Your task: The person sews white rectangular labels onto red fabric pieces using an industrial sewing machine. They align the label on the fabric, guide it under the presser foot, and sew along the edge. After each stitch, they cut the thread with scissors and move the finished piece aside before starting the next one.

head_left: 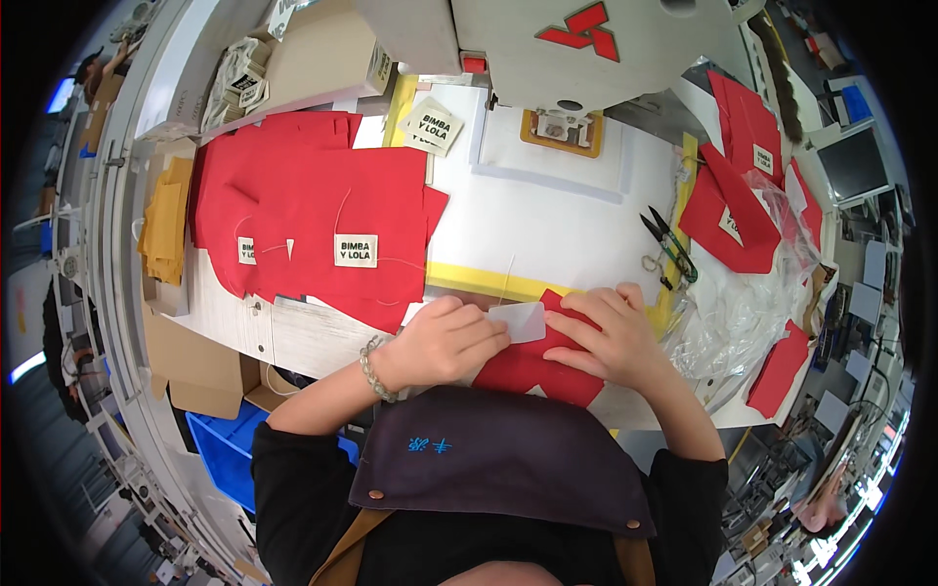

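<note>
At the table's near edge lies a red fabric piece (pixel 543 375), right in front of my body. My left hand (pixel 447 340) is closed, its fingers curled round the left end of a small whitish, see-through card (pixel 525 320) that rests over the fabric. On the fabric's right side my right hand (pixel 611 337) lies with fingers spread, the fingertips close to the card's right edge. A loose thread rises just beyond the card. To the left is a pile of red fabric pieces (pixel 322 200), some with a sewn-on white label (pixel 356 251) and trailing threads.
A sewing machine head (pixel 596 59) overhangs the far side, its clamp (pixel 562 132) below. Loose labels (pixel 432 127) lie left of it. Black thread snips (pixel 670 244), clear plastic bags (pixel 728 322) and labelled red pieces (pixel 733 215) are at right. A blue crate (pixel 220 454) stands lower left.
</note>
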Available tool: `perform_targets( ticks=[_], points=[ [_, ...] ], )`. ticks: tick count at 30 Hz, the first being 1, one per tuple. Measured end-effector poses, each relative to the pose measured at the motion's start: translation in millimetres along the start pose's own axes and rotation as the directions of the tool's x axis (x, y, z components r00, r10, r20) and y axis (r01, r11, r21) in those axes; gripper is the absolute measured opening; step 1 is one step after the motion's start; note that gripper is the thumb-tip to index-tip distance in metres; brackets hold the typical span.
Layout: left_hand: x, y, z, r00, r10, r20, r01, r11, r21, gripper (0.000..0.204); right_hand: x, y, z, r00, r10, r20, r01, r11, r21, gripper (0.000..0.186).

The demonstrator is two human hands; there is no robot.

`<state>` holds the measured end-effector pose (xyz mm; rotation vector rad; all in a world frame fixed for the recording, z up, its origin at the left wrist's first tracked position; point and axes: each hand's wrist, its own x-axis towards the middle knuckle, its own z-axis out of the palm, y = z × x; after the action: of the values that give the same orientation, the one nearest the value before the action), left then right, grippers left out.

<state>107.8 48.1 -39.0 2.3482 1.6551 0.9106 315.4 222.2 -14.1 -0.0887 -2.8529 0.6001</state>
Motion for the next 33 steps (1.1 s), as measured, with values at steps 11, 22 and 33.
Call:
perform_targets(
  ticks=[11, 22, 33],
  points=[
    [72, -57, -26, 0.969, -0.094, -0.229, 0.029, 0.961, -0.275, 0.012, 48, 28, -10, 0.826, 0.365, -0.43, -0.218, 0.91, 0.353, 0.026],
    [105, -114, 7, 0.992, 0.122, -0.022, -0.12, 0.99, 0.072, 0.032, 50, 59, 6, 0.955, 0.122, -0.269, -0.179, 0.964, -0.196, 0.035],
    [96, -93, 7, 0.996, -0.031, 0.082, 0.003, 0.945, 0.328, 0.049, 60, 58, 16, 0.958, 0.218, -0.185, -0.268, 0.907, -0.324, 0.046]
  ],
)
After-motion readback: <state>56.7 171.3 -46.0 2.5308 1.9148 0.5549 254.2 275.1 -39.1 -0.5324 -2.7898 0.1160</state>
